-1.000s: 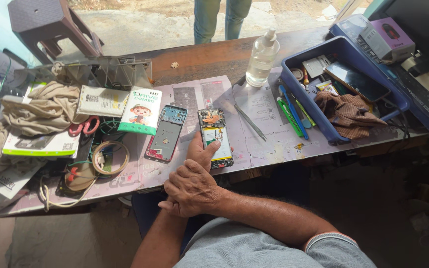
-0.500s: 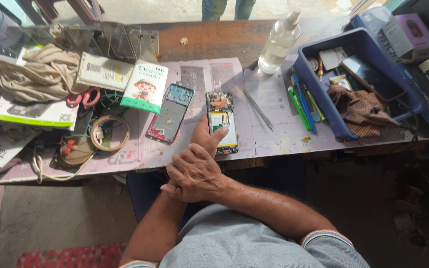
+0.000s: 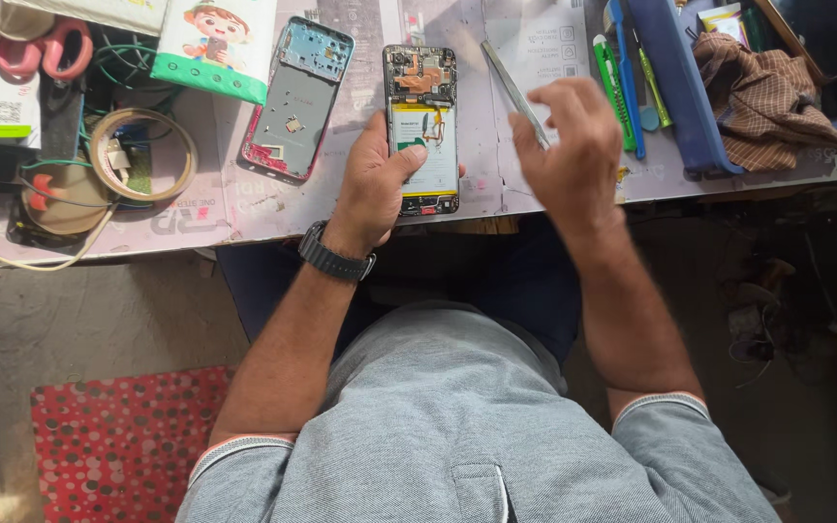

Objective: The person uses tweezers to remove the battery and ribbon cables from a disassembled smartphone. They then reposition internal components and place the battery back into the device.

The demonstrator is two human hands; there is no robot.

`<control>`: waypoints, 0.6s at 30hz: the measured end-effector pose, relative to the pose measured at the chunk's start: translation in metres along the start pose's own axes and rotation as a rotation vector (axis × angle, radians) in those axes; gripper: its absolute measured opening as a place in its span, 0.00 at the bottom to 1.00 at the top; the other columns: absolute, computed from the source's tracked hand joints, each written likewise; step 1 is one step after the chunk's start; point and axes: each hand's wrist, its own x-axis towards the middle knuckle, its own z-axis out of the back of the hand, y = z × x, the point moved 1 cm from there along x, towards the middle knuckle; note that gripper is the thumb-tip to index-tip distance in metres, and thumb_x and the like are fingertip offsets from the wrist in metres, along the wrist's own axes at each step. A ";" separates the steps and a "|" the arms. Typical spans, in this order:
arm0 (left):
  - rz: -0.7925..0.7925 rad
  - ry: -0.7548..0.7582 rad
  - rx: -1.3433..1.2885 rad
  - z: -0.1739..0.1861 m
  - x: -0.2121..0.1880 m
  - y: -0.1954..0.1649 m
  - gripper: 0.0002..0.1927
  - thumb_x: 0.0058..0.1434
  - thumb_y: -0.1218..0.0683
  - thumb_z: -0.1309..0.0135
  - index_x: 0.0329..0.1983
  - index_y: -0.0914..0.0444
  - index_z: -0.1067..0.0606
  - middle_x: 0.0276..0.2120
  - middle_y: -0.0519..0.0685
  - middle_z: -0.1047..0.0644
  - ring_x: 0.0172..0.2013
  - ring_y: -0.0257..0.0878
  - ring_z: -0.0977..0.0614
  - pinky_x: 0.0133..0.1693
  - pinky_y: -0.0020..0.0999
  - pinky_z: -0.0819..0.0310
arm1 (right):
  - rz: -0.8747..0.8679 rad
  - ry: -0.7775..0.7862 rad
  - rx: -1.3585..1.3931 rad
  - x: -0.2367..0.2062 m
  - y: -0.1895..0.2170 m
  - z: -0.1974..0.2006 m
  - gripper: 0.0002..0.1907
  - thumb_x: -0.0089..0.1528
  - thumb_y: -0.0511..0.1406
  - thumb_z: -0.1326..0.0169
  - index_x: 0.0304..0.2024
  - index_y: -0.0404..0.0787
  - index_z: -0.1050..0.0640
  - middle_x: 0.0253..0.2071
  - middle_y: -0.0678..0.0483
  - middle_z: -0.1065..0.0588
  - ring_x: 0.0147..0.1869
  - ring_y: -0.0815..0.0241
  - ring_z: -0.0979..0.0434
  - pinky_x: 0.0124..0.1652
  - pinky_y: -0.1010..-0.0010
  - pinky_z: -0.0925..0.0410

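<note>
**K:** Status at near edge of surface (image 3: 196, 228): left hand (image 3: 372, 184) grips the opened phone (image 3: 421, 126), back cover off, battery and board facing up. Thumb lies across the lower battery; fingers wrap the left side. Phone lies flat on the surface, bottom end close to the near edge, about mid-width.

**R:** Right hand?

**K:** Right hand (image 3: 573, 145) hovers just right of the phone, fingers loosely curled, nothing in it as far as I can see. Fingertips are close to the metal tweezers (image 3: 515, 92), which lie diagonally beside the phone. Contact not clear; the hand is a bit blurred.

**R:** Anything else nearby?

**K:** Left of the phone: the removed back cover (image 3: 297, 102), inside face up, apart from it. Further left: tape roll (image 3: 142, 155) on a tangle of cables. Towards the far edge: illustrated white-and-green box (image 3: 215, 44) and red-handled scissors (image 3: 46, 48). Right side: green pen (image 3: 614, 92), blue tool, then a blue tray (image 3: 680, 97) with a brown checked cloth (image 3: 762, 97) in it.

**R:** Advice on the step?

**K:** My read: keep the left hand pinning the phone flat so it can't slide off the near edge. Move the thumb off the battery and onto the frame. Take the tweezers by the middle, tips pointing away, and keep metal tips off the battery and connectors.
</note>
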 end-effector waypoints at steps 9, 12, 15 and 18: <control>-0.003 -0.006 0.018 -0.006 -0.003 -0.007 0.19 0.67 0.66 0.59 0.61 0.72 0.38 0.51 0.62 0.23 0.44 0.49 0.13 0.45 0.43 0.12 | 0.008 0.054 -0.200 -0.002 -0.043 -0.029 0.08 0.61 0.27 0.39 0.43 0.36 0.18 0.36 0.50 0.23 0.43 0.52 0.22 0.46 0.56 0.32; -0.022 0.015 0.048 -0.005 -0.001 -0.008 0.20 0.67 0.66 0.58 0.62 0.73 0.38 0.51 0.62 0.23 0.44 0.49 0.13 0.46 0.42 0.11 | 0.001 -0.001 -0.224 -0.004 -0.047 -0.034 0.10 0.60 0.26 0.42 0.45 0.36 0.18 0.38 0.51 0.23 0.46 0.53 0.23 0.48 0.55 0.35; -0.009 0.020 0.032 -0.006 0.000 -0.008 0.20 0.66 0.66 0.59 0.62 0.73 0.38 0.51 0.62 0.23 0.44 0.49 0.13 0.47 0.43 0.12 | -0.040 -0.030 -0.237 -0.008 -0.049 -0.034 0.14 0.58 0.26 0.44 0.46 0.36 0.17 0.39 0.51 0.23 0.49 0.52 0.24 0.50 0.55 0.37; 0.000 0.018 0.040 -0.004 0.001 -0.010 0.20 0.66 0.66 0.59 0.62 0.73 0.38 0.51 0.62 0.23 0.44 0.48 0.13 0.47 0.43 0.12 | -0.061 -0.033 -0.260 -0.008 -0.052 -0.035 0.15 0.56 0.26 0.43 0.46 0.37 0.17 0.39 0.52 0.23 0.49 0.52 0.25 0.51 0.55 0.37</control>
